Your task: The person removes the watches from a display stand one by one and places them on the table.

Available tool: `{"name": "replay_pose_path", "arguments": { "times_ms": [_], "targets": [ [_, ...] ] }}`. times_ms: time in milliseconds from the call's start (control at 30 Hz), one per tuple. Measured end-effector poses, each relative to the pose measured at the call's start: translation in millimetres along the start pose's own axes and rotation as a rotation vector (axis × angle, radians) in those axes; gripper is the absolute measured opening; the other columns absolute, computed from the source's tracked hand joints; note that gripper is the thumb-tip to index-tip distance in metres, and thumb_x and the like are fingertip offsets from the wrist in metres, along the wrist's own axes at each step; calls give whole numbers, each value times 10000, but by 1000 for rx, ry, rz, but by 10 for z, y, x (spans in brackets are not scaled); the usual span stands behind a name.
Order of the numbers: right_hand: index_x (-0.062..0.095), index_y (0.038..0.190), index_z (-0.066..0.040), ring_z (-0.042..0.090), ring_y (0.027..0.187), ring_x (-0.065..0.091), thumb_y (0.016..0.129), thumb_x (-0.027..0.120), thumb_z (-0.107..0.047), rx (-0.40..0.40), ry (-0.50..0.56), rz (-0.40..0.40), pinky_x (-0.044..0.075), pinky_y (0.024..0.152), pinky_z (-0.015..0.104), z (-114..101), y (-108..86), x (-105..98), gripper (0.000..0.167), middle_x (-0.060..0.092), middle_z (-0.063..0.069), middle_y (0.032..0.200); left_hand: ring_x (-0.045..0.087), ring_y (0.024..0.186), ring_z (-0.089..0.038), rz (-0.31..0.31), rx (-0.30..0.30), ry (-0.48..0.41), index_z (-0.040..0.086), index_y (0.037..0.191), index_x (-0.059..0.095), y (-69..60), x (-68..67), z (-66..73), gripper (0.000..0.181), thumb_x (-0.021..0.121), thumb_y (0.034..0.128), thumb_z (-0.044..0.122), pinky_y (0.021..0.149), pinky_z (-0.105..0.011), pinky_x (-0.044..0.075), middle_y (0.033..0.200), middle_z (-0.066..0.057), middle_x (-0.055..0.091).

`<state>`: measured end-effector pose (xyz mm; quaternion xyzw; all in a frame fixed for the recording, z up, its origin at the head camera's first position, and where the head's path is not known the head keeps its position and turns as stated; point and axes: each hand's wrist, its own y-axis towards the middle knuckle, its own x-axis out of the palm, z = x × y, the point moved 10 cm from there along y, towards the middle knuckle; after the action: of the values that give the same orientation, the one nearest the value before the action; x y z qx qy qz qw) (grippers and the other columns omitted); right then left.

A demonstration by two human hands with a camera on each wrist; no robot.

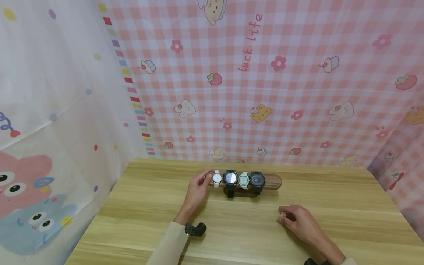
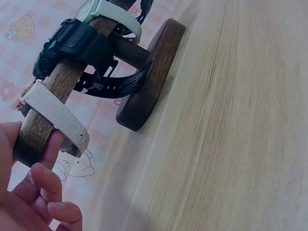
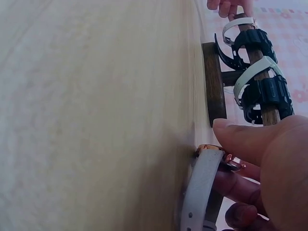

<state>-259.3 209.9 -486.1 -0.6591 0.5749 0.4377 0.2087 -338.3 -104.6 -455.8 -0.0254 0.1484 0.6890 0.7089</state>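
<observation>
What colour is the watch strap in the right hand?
The strap is greyish white, clearest in the right wrist view.

A pink checked cloth hangs behind the wood-grain table, beside a white cartoon-print cloth.

At the lower centre of the head view, you grip the left end of a brown wooden watch stand, set crosswise. Left to right, it carries a white-strapped watch, a bright-faced black watch, a pale-green watch and a dark-faced black watch. At the right-wrist view's lower centre, you pinch a rose-gold-cased watch, pale strap hanging.
</observation>
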Motion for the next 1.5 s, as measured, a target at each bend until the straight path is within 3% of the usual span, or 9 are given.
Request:
{"name": "replay_pose_path", "arguments": {
  "times_ms": [200, 333, 433, 567, 767, 1000, 1267, 1400, 1500],
  "targets": [
    [724, 1124, -3, 38, 777, 536, 829, 798, -124, 9, 22, 5, 503, 711, 291, 10, 6, -23, 327, 625, -90, 817, 403, 583, -69, 10, -31, 7, 122, 1336, 630, 96, 15, -262, 325, 554, 1027, 187, 523, -194, 354, 875, -230, 594],
    [694, 1167, 19, -6, 700, 495, 825, 798, -101, -15, 41, 28, 475, 646, 253, -6, 27, -75, 377, 586, -113, 755, 410, 583, -64, 30, -20, -3, 179, 1322, 647, 143, 15, -385, 321, 572, 1019, 251, 521, -196, 353, 898, -157, 632],
    [685, 1173, 33, -19, 622, 454, 820, 797, -84, -51, 50, 70, 437, 569, 227, -41, 50, -150, 388, 562, -111, 730, 430, 597, -62, 38, -6, -10, 194, 1308, 660, 147, 10, -381, 316, 584, 1011, 272, 534, -200, 371, 956, -73, 665],
    [684, 1154, 42, -19, 577, 375, 811, 800, -66, -98, 42, 146, 356, 492, 210, -106, 74, -302, 378, 561, -85, 752, 438, 607, -67, 38, 3, -12, 183, 1301, 666, 139, 12, -366, 315, 586, 1010, 274, 544, -203, 378, 961, -56, 664],
    [675, 1195, 6, 25, 653, 371, 826, 790, -64, -89, 36, 213, 328, 501, 213, -164, 113, -522, 394, 571, -44, 813, 462, 642, -86, 28, 3, -19, 211, 1294, 670, 133, 26, -357, 303, 580, 1013, 280, 561, -204, 389, 1069, -43, 680],
    [656, 1246, -20, 41, 680, 447, 866, 766, -103, -71, 70, 249, 382, 517, 227, -225, 217, -657, 404, 605, 4, 883, 428, 605, -66, 36, -16, -4, 192, 1310, 659, 131, 19, -366, 321, 579, 1013, 281, 541, -197, 365, 932, -83, 650],
    [644, 1253, -17, 59, 668, 506, 869, 772, -141, -55, 128, 256, 425, 546, 235, -312, 401, -649, 423, 650, 100, 945, 386, 550, -68, 12, -27, -10, 114, 1334, 632, 101, 25, -254, 321, 547, 1029, 166, 502, -201, 338, 704, -94, 500],
    [613, 1298, -10, 76, 668, 530, 890, 754, -175, -37, 184, 218, 442, 539, 235, -313, 489, -570, 462, 644, 133, 973, 376, 542, -51, 28, -22, -8, 155, 1320, 648, 118, 21, -303, 311, 560, 1025, 198, 502, -197, 328, 666, -17, 454],
    [575, 1349, -23, 83, 643, 516, 906, 740, -222, -1, 225, 168, 436, 518, 239, -297, 551, -490, 513, 611, 117, 960, 380, 548, -45, 39, -11, -12, 191, 1305, 663, 129, 20, -344, 303, 572, 1018, 235, 506, -196, 329, 691, -44, 481]
  ]
}}
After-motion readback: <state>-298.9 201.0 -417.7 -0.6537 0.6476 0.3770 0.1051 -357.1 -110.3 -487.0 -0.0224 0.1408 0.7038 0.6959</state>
